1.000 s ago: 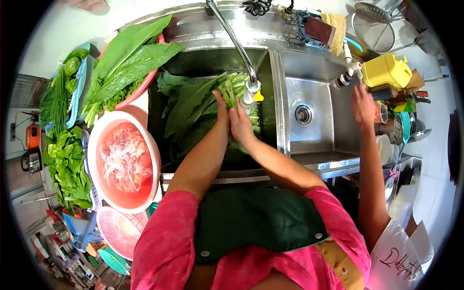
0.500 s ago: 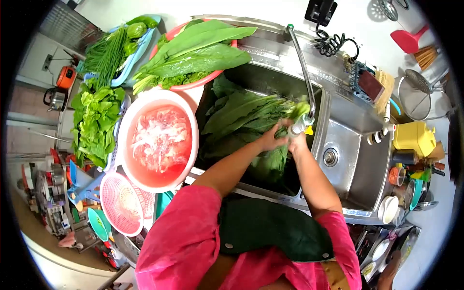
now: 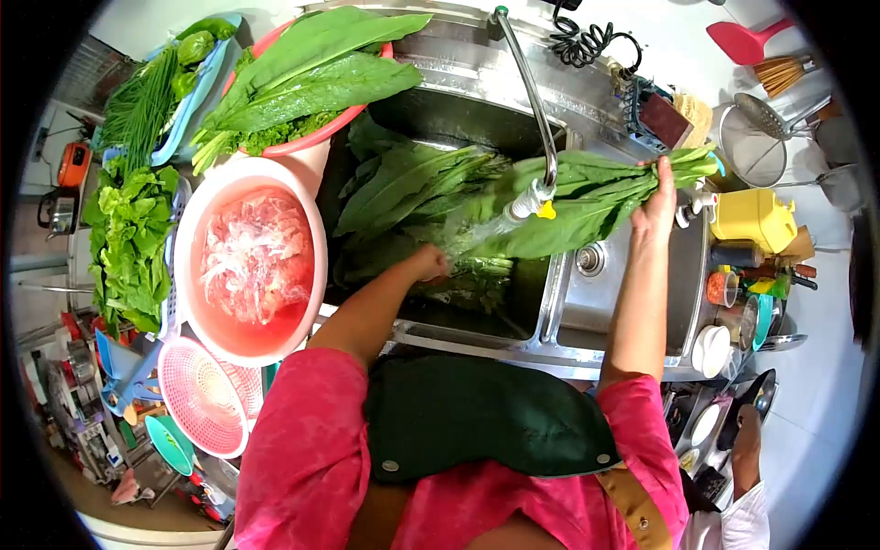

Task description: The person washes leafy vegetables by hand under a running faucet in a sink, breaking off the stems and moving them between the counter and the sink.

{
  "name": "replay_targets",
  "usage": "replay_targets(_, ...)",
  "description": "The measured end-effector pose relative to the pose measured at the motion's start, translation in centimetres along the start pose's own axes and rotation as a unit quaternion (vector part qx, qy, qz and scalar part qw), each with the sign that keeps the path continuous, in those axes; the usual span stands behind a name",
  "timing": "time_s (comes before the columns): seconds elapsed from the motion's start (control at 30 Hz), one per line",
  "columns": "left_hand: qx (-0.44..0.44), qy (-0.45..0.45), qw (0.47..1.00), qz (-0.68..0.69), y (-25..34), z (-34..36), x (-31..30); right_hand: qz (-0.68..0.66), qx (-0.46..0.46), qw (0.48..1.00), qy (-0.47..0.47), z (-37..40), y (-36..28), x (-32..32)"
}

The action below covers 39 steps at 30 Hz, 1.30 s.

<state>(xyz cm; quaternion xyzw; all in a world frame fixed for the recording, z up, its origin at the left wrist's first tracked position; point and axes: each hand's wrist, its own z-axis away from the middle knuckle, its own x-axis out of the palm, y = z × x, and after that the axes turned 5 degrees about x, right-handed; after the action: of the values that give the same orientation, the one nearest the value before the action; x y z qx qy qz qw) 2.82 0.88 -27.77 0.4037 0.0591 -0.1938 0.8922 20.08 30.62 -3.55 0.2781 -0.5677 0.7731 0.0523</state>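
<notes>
My right hand (image 3: 655,203) is closed round the stem end of a bunch of long leafy greens (image 3: 591,206), stretched above the divider between the two basins. The leaf ends lie under the faucet (image 3: 530,96), where water splashes over them. My left hand (image 3: 431,264) is low in the left basin (image 3: 440,335), beside the wet leaves. Its fingers are mostly hidden, so I cannot make out what they grip. More long leaves (image 3: 394,188) lie in that basin.
Left of the sink stands a pink-rimmed basin (image 3: 188,266) of reddish water and pale pieces. Behind it, a red basin (image 3: 367,115) holds more greens. A yellow jug (image 3: 753,220) stands right of the right basin (image 3: 632,316). Another person's arm (image 3: 747,449) shows at lower right.
My right hand has swung right and up, carrying the greens out over the right basin. My left hand has parted from it and moved left and down. The view has shifted right.
</notes>
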Motion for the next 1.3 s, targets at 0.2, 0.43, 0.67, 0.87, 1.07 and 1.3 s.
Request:
replay_targets(0.2, 0.26, 0.235, 0.915, 0.199, 9.8, 1.7, -1.3, 0.148, 0.224, 0.963, 0.03, 1.9, 9.0, -0.5)
replay_targets(0.43, 0.195, 0.113, 0.906, 0.359, 9.9, -0.1, -1.8, 0.36, 0.272, 0.876, -0.171, 4.8, 17.7, 0.3)
replay_targets(0.67, 0.244, 0.137, 0.873, 0.399, 11.2, 0.1, 1.1, 0.325, 0.019, 0.921, -0.216, 5.0, 21.4, 2.3)
replay_targets(0.87, 0.193, 0.362, 0.82, 0.399, 10.7, 0.5, 0.0, 0.337, 0.274, 0.846, -0.308, 5.8, 18.1, 4.4)
replay_targets(1.07, 0.296, 0.441, 0.694, 0.485, 16.8, 11.7, -9.2, 0.37, 0.279, 0.8, -0.381, 7.8, 16.6, 3.2)
replay_targets(1.3, 0.283, 0.515, 0.681, 0.436, 20.4, 26.9, -22.5, 0.258, 0.211, 0.907, -0.255, 9.0, 19.0, 1.4)
